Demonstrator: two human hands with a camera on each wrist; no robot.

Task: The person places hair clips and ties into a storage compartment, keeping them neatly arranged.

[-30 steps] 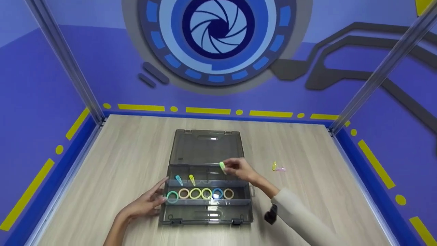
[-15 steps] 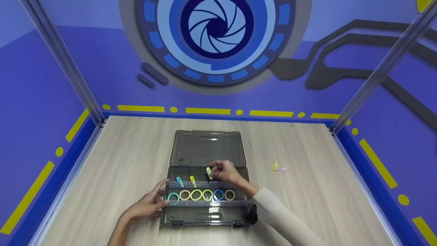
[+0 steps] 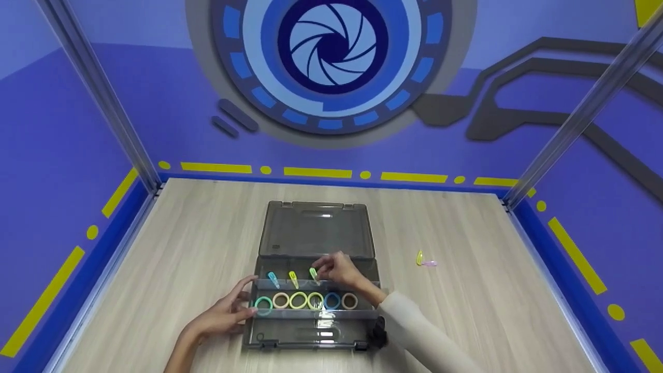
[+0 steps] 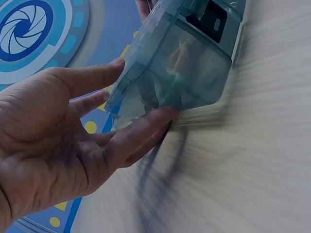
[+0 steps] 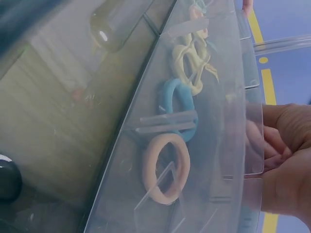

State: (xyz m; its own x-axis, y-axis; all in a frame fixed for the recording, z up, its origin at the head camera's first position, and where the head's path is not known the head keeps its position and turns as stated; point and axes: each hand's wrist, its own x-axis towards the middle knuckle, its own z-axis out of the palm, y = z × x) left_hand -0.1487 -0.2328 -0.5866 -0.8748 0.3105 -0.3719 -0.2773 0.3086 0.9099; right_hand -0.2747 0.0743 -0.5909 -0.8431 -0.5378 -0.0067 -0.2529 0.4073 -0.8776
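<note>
A smoky clear plastic storage case [image 3: 317, 228] lies on the table with its lid folded back. Across it sits a clear tray [image 3: 365, 314] with a row of several coloured hair ties [image 3: 280, 300]. A blue hair clip [image 3: 273, 280] and a yellow hair clip [image 3: 293, 280] stand along the tray's back wall. To their right, my right hand [image 3: 339, 270] pinches a light green hair clip [image 3: 314, 274] at that same wall; the clip is hidden in the right wrist view. My left hand [image 3: 222, 313] touches the case's left side with fingers extended, thumb towards the front.
A yellow hair clip [image 3: 419, 257] and a pale purple hair clip [image 3: 429, 263] lie on the table [image 3: 466, 300] right of the case. Black latches [image 3: 268, 344] line the case's front edge. Blue patterned walls [image 3: 331, 140] and metal posts [image 3: 116, 114] enclose the table.
My right hand has carried the light green hair clip left and down to the tray's back wall, beside the yellow one. The left hand stays at the case's left side.
</note>
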